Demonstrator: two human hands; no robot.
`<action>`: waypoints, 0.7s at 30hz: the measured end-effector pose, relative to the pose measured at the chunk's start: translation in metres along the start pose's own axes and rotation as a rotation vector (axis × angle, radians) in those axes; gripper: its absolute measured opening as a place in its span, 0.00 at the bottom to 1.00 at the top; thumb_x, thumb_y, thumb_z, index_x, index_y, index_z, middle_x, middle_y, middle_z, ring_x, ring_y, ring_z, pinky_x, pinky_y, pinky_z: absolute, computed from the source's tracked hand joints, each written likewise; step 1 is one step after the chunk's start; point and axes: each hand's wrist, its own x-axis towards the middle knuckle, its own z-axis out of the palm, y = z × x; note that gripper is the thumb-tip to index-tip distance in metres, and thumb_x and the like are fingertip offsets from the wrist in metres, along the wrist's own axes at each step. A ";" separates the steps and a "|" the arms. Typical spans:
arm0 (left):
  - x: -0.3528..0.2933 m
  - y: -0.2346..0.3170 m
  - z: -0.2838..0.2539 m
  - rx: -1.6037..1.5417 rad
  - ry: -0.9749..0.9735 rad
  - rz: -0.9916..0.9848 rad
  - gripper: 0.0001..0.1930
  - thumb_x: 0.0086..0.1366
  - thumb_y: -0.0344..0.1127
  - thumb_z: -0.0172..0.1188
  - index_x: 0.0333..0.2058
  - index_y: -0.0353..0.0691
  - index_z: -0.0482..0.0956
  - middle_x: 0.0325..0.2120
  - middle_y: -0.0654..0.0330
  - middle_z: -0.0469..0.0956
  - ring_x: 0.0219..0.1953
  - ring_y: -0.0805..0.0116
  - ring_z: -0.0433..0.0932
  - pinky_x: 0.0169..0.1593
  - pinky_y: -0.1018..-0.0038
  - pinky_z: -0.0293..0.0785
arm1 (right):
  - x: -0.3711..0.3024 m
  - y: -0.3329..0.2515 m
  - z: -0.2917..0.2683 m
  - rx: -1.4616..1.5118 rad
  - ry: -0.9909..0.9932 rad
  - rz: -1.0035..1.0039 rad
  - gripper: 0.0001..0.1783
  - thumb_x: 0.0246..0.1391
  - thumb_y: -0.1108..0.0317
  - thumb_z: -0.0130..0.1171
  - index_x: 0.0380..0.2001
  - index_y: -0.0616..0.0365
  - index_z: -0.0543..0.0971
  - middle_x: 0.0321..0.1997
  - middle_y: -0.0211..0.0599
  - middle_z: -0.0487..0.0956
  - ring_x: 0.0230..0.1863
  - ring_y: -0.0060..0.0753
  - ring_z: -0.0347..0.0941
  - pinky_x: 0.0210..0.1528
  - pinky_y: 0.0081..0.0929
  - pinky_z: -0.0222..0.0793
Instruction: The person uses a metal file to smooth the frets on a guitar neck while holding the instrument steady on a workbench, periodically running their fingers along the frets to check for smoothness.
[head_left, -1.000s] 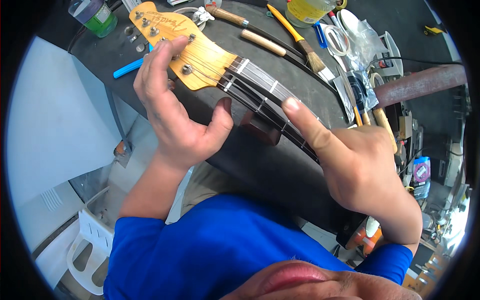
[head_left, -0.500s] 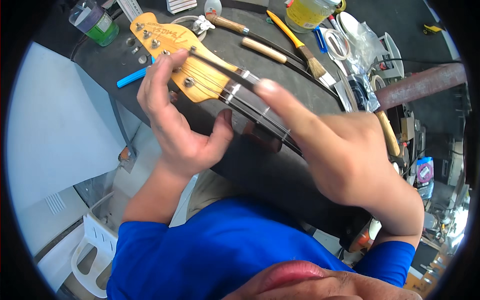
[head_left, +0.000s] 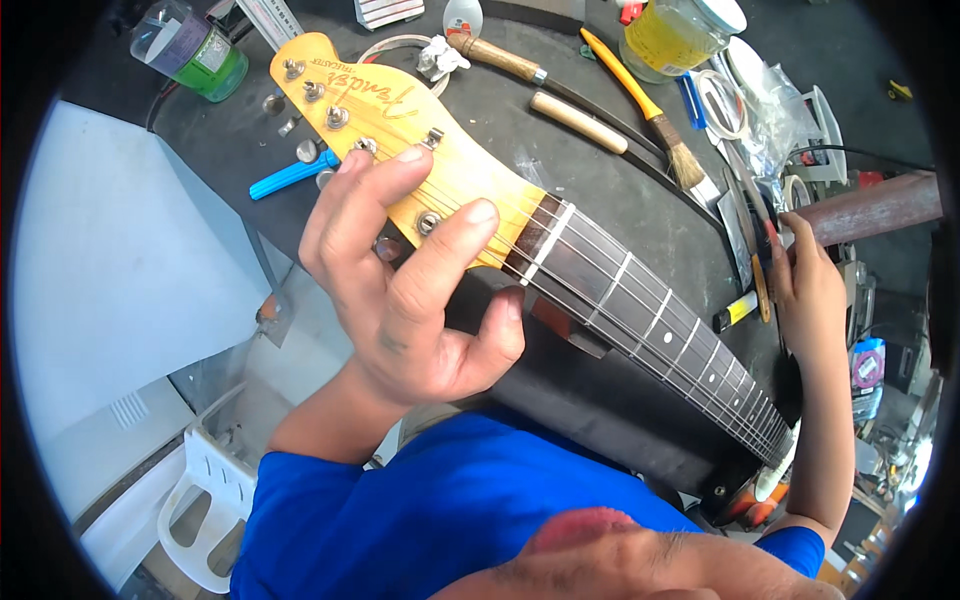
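Note:
An electric guitar lies strings up, its yellow wooden headstock (head_left: pixel 400 100) at upper left and its dark fretboard (head_left: pixel 650 310) running down to the right. My left hand (head_left: pixel 400 290) reaches over the headstock's near edge, fingers spread. Its fingertips touch the face and strings among the tuning posts, and the thumb is beside the nut (head_left: pixel 548 243). At the right side of the bench, my right hand (head_left: pixel 812 290) has its fingers closed around the reddish end of a slender tool (head_left: pixel 764 212). The fingers partly cover that end.
Beyond the neck lie a wooden-handled tool (head_left: pixel 505 58), a pale wooden handle (head_left: pixel 578 122) and a yellow-handled brush (head_left: pixel 625 75). A jar (head_left: pixel 675 40) stands behind them. A blue tool (head_left: pixel 290 176) and a green-labelled bottle (head_left: pixel 205 60) are at left. A thick brown tube (head_left: pixel 870 210) juts in from the right.
My right hand has moved from over the neck, where a dark slender tool was under its index finger, to the tools at right. My left hand's fingers have shifted toward the nut.

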 end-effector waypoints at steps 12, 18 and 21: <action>-0.003 -0.005 0.014 0.068 0.099 0.174 0.24 0.74 0.34 0.65 0.65 0.32 0.83 0.69 0.41 0.78 0.72 0.41 0.73 0.78 0.43 0.67 | -0.117 0.030 -0.059 0.157 0.165 -0.216 0.09 0.64 0.72 0.72 0.42 0.63 0.82 0.41 0.44 0.81 0.45 0.49 0.80 0.51 0.43 0.76; 0.000 0.002 0.026 0.046 0.073 0.184 0.26 0.72 0.30 0.68 0.68 0.34 0.82 0.72 0.47 0.77 0.77 0.45 0.68 0.80 0.47 0.64 | -0.269 0.129 -0.009 0.211 0.407 0.222 0.07 0.65 0.73 0.73 0.42 0.63 0.84 0.39 0.38 0.85 0.46 0.37 0.82 0.55 0.36 0.76; -0.001 0.004 0.022 0.080 0.067 0.173 0.26 0.71 0.30 0.69 0.68 0.36 0.82 0.72 0.51 0.77 0.77 0.47 0.68 0.80 0.48 0.63 | -0.290 0.126 0.031 0.273 0.464 0.302 0.05 0.65 0.75 0.72 0.42 0.62 0.86 0.43 0.40 0.86 0.50 0.40 0.82 0.58 0.38 0.76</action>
